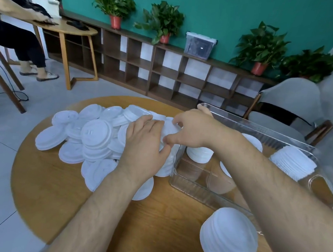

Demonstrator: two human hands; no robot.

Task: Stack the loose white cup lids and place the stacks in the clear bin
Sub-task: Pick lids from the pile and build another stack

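The loose white plastic cup lids (95, 135) lie heaped on the round wooden table (56, 187), left of the clear plastic bin (263, 129). The left hand (145, 144) and right hand (193, 127) curl their fingers round a stack of lids (168, 130) at the bin's left wall. Lids look light, thin and slippery, so squeeze a stack by both ends. It must lift over the rim; bare floor shows between the stacks inside (199, 154)

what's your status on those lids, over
Status: left grip and right grip both hold a lid stack beside the clear bin. Some stacks already binned; big loose pile left. Bin opening unobstructed.
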